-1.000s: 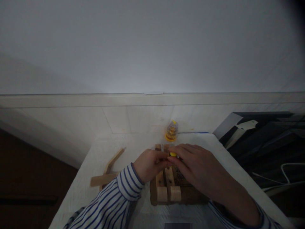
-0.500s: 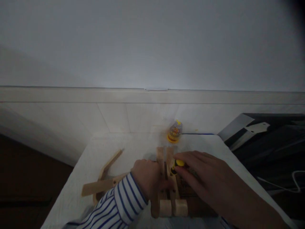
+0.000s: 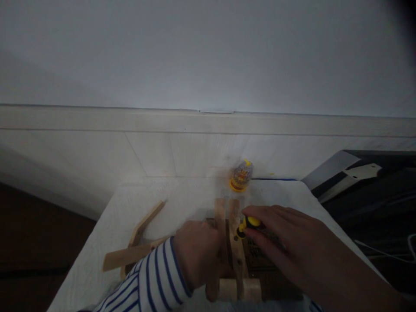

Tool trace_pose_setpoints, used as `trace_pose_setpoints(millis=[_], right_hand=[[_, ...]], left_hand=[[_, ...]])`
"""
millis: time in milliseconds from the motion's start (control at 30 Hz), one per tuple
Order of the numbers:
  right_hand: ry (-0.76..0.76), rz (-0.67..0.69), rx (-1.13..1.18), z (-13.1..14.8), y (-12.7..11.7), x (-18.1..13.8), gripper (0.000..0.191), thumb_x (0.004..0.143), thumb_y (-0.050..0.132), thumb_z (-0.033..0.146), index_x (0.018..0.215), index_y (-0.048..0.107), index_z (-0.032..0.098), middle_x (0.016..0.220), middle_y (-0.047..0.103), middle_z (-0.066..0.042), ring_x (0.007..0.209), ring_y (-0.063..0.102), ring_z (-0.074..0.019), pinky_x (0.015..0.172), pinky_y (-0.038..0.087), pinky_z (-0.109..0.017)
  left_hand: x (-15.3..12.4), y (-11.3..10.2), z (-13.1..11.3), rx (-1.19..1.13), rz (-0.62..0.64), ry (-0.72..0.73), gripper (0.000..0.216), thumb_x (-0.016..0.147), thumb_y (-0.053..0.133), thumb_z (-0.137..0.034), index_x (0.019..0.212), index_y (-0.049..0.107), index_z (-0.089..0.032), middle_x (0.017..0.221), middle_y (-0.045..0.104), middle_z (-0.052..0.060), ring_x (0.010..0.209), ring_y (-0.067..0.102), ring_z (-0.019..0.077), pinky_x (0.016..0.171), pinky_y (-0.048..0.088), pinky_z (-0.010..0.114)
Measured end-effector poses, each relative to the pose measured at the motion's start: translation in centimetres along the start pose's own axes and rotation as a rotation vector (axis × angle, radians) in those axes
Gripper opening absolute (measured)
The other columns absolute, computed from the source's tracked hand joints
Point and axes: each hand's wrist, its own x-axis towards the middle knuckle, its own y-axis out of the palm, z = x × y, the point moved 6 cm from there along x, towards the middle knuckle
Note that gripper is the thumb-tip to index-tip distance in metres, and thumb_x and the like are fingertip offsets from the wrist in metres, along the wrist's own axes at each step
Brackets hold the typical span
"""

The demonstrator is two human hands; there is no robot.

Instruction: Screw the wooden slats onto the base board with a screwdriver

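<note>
My right hand (image 3: 286, 247) pinches a small yellow-and-black screwdriver (image 3: 252, 222) between thumb and fingers. The tool points down and left at a dark hole in the right one of two light wooden strips (image 3: 234, 212); its tip is too small to make out. Closed round the left strip (image 3: 220, 212) is my left hand (image 3: 196, 249), its fingertips partly hidden behind the wood. Short round wooden pieces (image 3: 251, 289) sit at the near ends of the strips. Under and beside my right hand lies a dark brown wooden piece (image 3: 269, 281) with markings.
Another jointed wooden part (image 3: 125, 256) lies on the white-covered table (image 3: 87, 260) at left. A clear container with a yellow base (image 3: 241, 175) stands by the wall. Dark panels (image 3: 373, 203) and a white cable (image 3: 383, 253) are at right.
The view has shifted slightly. My right hand still grips the screwdriver at the right strip, its handle tilted a little differently. My left hand keeps its hold on the wood.
</note>
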Motion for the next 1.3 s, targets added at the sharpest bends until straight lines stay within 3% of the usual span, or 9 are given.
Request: trace_pose_setpoints(millis=[167,267,367,467,767,1000,1167,1300], right_hand=[[-0.017,-0.020,0.025,0.3,-0.4,0.2,0.022,0.085,0.037,0.022,0.098,0.055,0.021,0.089,0.065,-0.005,0.076,0.061,-0.0181,0.065,0.051,-0.033],[-0.015,-0.006,0.015,0.3,-0.3,0.3,0.021,0.085,0.038,0.023,0.095,0.056,0.021,0.086,0.065,-0.005,0.074,0.061,-0.0185,0.061,0.051,-0.033],[-0.029,-0.006,-0.009,0.4,-0.2,0.4,0.019,0.084,0.040,0.023,0.095,0.056,0.020,0.084,0.064,-0.005,0.071,0.060,-0.0193,0.059,0.050,-0.035],[-0.046,0.010,-0.033,0.6,-0.2,0.5,0.018,0.083,0.041,0.023,0.091,0.057,0.020,0.080,0.065,-0.005,0.066,0.060,-0.0197,0.057,0.050,-0.035],[-0.036,-0.001,-0.002,0.6,-0.5,0.6,0.018,0.082,0.043,0.021,0.091,0.058,0.024,0.079,0.065,-0.003,0.063,0.059,-0.0179,0.056,0.047,-0.032],[-0.019,0.045,0.023,0.5,-0.5,0.7,0.016,0.082,0.043,0.022,0.088,0.058,0.022,0.074,0.064,-0.003,0.062,0.057,-0.0167,0.057,0.044,-0.031],[0.004,0.054,0.038,0.3,-0.2,0.6,0.014,0.082,0.044,0.024,0.083,0.058,0.022,0.074,0.063,-0.003,0.062,0.056,-0.0167,0.057,0.043,-0.031],[-0.014,0.036,0.047,0.2,-0.1,0.5,0.013,0.082,0.043,0.024,0.081,0.056,0.022,0.073,0.062,-0.002,0.062,0.055,-0.0165,0.057,0.042,-0.031]], left_hand=[[-1.5,-2.3,-1.3,-0.184,-0.063,0.209,0.019,0.083,0.046,-0.025,0.082,0.065,-0.023,0.078,0.065,0.001,0.068,0.060,0.0146,0.059,0.042,0.022],[-1.8,-2.6,-2.5,-0.186,-0.017,0.220,0.013,0.076,0.058,-0.032,0.075,0.066,-0.023,0.077,0.066,0.002,0.069,0.059,0.0165,0.061,0.042,0.023],[-1.5,-1.8,-3.8,-0.056,0.055,0.212,0.006,0.071,0.061,-0.021,0.071,0.066,-0.019,0.074,0.067,0.005,0.065,0.059,0.0201,0.059,0.041,0.028],[-1.1,-1.2,-4.5,-0.015,0.023,0.226,0.007,0.072,0.059,-0.018,0.072,0.066,-0.017,0.071,0.067,0.006,0.061,0.059,0.0211,0.060,0.040,0.031],[-0.8,-0.2,-4.9,-0.017,0.056,0.222,0.009,0.073,0.063,-0.026,0.076,0.065,-0.017,0.080,0.069,0.006,0.067,0.061,0.0210,0.061,0.040,0.030],[-0.9,0.5,-5.0,0.011,0.147,0.213,0.011,0.076,0.059,-0.025,0.070,0.063,-0.017,0.072,0.069,0.005,0.057,0.061,0.0192,0.057,0.040,0.030],[-0.8,1.2,-5.0,-0.022,0.214,0.229,0.012,0.081,0.052,-0.024,0.081,0.061,-0.017,0.078,0.069,0.007,0.065,0.063,0.0212,0.060,0.043,0.030],[-0.8,1.6,-5.0,-0.010,0.210,0.249,0.008,0.080,0.051,-0.020,0.079,0.059,-0.016,0.075,0.069,0.007,0.058,0.062,0.0179,0.053,0.041,0.026]])
